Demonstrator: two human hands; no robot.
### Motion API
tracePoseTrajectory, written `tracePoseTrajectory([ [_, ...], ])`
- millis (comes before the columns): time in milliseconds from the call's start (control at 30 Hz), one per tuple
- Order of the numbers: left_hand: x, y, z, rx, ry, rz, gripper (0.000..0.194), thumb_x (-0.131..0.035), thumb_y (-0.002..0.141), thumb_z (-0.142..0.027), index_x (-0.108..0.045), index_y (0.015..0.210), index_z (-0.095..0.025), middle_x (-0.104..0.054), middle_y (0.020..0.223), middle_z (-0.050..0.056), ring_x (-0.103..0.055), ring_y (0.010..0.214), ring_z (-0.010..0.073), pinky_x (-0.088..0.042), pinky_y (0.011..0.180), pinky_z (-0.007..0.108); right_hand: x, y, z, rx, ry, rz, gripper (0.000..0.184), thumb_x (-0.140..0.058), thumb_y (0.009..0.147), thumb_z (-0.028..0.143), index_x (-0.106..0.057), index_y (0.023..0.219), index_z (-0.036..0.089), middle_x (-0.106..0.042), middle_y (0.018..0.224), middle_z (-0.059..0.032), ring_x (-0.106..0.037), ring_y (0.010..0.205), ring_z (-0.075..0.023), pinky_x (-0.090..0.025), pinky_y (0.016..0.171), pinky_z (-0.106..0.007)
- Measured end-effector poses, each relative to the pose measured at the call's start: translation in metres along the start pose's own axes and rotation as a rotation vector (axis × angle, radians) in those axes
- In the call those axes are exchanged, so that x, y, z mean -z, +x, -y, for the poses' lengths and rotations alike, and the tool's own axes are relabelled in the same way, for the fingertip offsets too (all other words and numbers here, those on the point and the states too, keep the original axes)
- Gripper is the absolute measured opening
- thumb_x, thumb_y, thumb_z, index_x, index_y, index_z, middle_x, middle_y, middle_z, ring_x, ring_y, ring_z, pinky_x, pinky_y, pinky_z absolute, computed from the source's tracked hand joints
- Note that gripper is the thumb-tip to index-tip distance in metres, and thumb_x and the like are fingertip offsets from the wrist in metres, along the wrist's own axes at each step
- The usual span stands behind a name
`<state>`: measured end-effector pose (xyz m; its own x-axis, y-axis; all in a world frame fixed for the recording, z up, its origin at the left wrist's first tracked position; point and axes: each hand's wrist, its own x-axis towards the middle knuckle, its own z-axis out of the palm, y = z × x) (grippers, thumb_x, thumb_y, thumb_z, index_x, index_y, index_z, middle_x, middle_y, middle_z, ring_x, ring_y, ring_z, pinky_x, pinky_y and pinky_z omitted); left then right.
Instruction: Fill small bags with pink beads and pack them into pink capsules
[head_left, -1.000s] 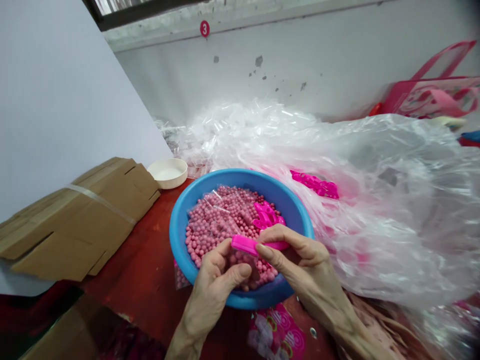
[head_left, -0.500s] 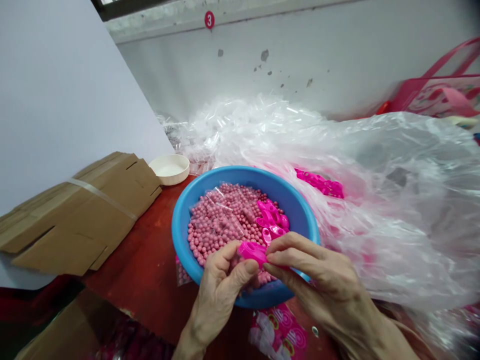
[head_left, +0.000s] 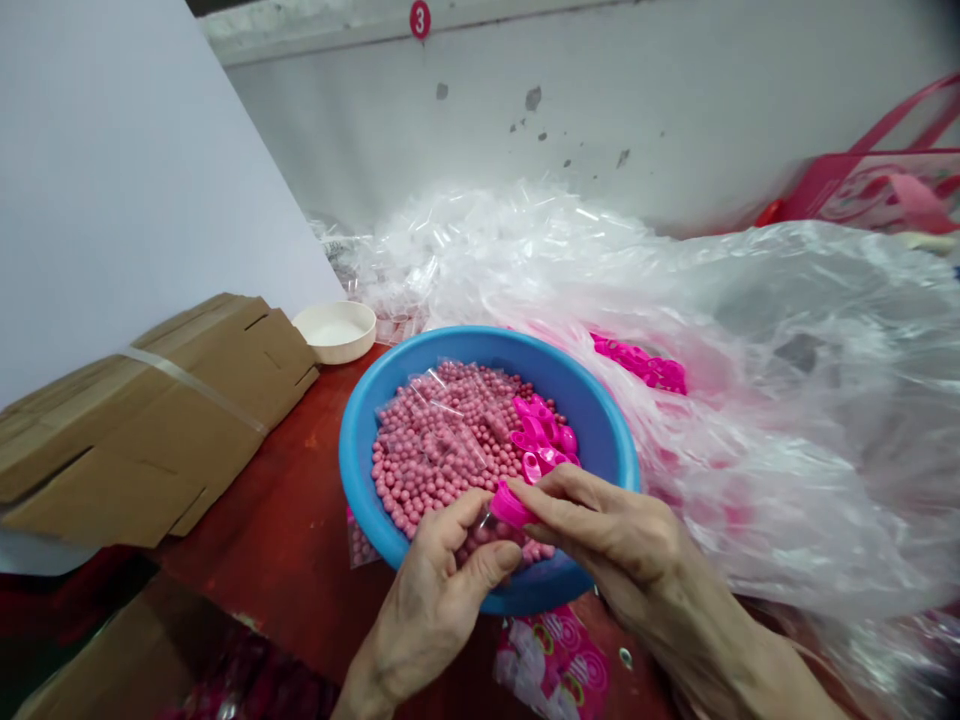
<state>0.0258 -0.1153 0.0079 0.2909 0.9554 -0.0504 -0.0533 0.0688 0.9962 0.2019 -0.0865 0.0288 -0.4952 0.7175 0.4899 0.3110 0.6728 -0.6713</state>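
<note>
A blue bowl [head_left: 360,450] on the red table holds many small pink beads [head_left: 427,455], several bright pink plastic parts [head_left: 544,435] and a clear little bag lying on the beads. Over the bowl's near rim my right hand [head_left: 607,535] pinches a bright pink plastic piece [head_left: 510,505]. My left hand [head_left: 442,590] is curled just below it, thumb and fingers closed on the edge of a small clear bag [head_left: 480,530] beside that piece.
Flattened cardboard [head_left: 157,410] lies at the left, with a white round lid [head_left: 335,330] behind it. Clear plastic sheeting [head_left: 750,370] is heaped at the right and back, with more pink parts [head_left: 637,362] under it. A printed pink card [head_left: 555,665] lies below the bowl.
The pink piece has turned from lying sideways to end-on between my fingers. Both hands have closed tighter together over the bowl's near rim.
</note>
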Motion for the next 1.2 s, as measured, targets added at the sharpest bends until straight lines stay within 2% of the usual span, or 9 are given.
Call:
tracePoseTrajectory([
  [200,0.003,-0.003,0.003,-0.004,0.136,0.043,0.023,-0.053,0.089,-0.038,-0.067,0.098,-0.022,-0.061,0.076,0.0,-0.052,0.07,0.0139,-0.041,0.064,0.022,-0.004,-0.012,-0.006,0.127,-0.139,-0.029,0.039,-0.035,0.096,0.015,-0.05,0.13,0.028,-0.058,0.08,-0.0026,-0.057,0.065,-0.0109,-0.049,0.056,-0.02],
  [367,0.006,-0.007,0.01,0.048,0.221,-0.027,0.031,-0.056,0.087,-0.038,-0.063,0.111,-0.021,-0.061,0.082,0.004,-0.053,0.074,0.0189,-0.042,0.066,0.026,-0.016,-0.021,-0.009,0.133,-0.277,-0.076,0.048,-0.029,0.098,0.018,-0.029,0.144,0.033,-0.063,0.091,-0.0075,-0.063,0.082,-0.0184,-0.051,0.065,-0.029],
  [500,0.005,-0.006,0.009,0.009,0.28,-0.012,0.029,-0.055,0.087,-0.037,-0.064,0.11,-0.021,-0.061,0.086,0.005,-0.052,0.076,0.0195,-0.042,0.067,0.026,-0.015,-0.019,-0.015,0.15,-0.202,-0.066,0.048,-0.036,0.095,0.016,-0.037,0.14,0.034,-0.063,0.089,-0.0047,-0.062,0.075,-0.016,-0.051,0.061,-0.026],
  [667,0.0,0.001,0.003,-0.004,0.111,0.004,0.018,-0.058,0.086,-0.035,-0.068,0.091,-0.02,-0.056,0.067,-0.002,-0.046,0.06,0.0129,-0.038,0.056,0.022,-0.008,-0.014,-0.018,0.038,-0.065,0.011,0.043,-0.044,0.091,0.011,-0.056,0.126,0.033,-0.058,0.082,-0.001,-0.058,0.066,-0.0113,-0.05,0.057,-0.022],
  [767,0.0,0.001,0.004,-0.012,0.085,-0.049,0.016,-0.062,0.083,-0.034,-0.068,0.082,-0.019,-0.053,0.063,-0.002,-0.044,0.058,0.0123,-0.037,0.055,0.021,-0.012,-0.015,-0.02,0.062,-0.097,-0.033,0.041,-0.04,0.094,0.018,-0.051,0.13,0.035,-0.06,0.085,-0.0032,-0.059,0.067,-0.0134,-0.05,0.057,-0.025],
  [900,0.001,-0.001,0.006,-0.006,0.128,-0.082,0.017,-0.062,0.083,-0.033,-0.069,0.088,-0.019,-0.058,0.07,0.001,-0.047,0.062,0.0147,-0.038,0.056,0.023,-0.017,-0.018,-0.023,0.136,-0.148,-0.069,0.048,-0.04,0.094,0.018,-0.041,0.138,0.037,-0.063,0.086,-0.0044,-0.06,0.073,-0.0163,-0.05,0.06,-0.028],
  [1000,0.002,-0.001,0.003,-0.034,0.09,-0.024,0.022,-0.056,0.087,-0.037,-0.069,0.088,-0.019,-0.058,0.068,0.001,-0.048,0.062,0.0141,-0.039,0.058,0.023,-0.013,-0.016,-0.023,0.109,-0.077,-0.042,0.044,-0.043,0.093,0.016,-0.049,0.132,0.036,-0.061,0.084,-0.0028,-0.06,0.069,-0.0141,-0.051,0.058,-0.025],
  [1100,0.007,0.0,0.0,-0.029,-0.037,0.124,0.034,-0.047,0.091,-0.044,-0.07,0.098,-0.019,-0.058,0.071,0.001,-0.051,0.065,0.014,-0.04,0.06,0.023,-0.002,-0.009,-0.022,0.078,-0.018,0.035,0.046,-0.048,0.091,0.012,-0.052,0.129,0.037,-0.06,0.087,-0.0016,-0.061,0.071,-0.0125,-0.053,0.059,-0.024],
  [1200,0.013,0.002,-0.001,0.002,-0.171,0.225,0.043,-0.049,0.087,-0.051,-0.069,0.109,-0.02,-0.061,0.076,0.003,-0.053,0.069,0.0159,-0.041,0.063,0.025,0.01,-0.005,-0.019,0.202,-0.11,0.014,0.048,-0.054,0.088,0.011,-0.052,0.129,0.036,-0.064,0.086,-0.0018,-0.059,0.078,-0.016,-0.053,0.068,-0.031],
])
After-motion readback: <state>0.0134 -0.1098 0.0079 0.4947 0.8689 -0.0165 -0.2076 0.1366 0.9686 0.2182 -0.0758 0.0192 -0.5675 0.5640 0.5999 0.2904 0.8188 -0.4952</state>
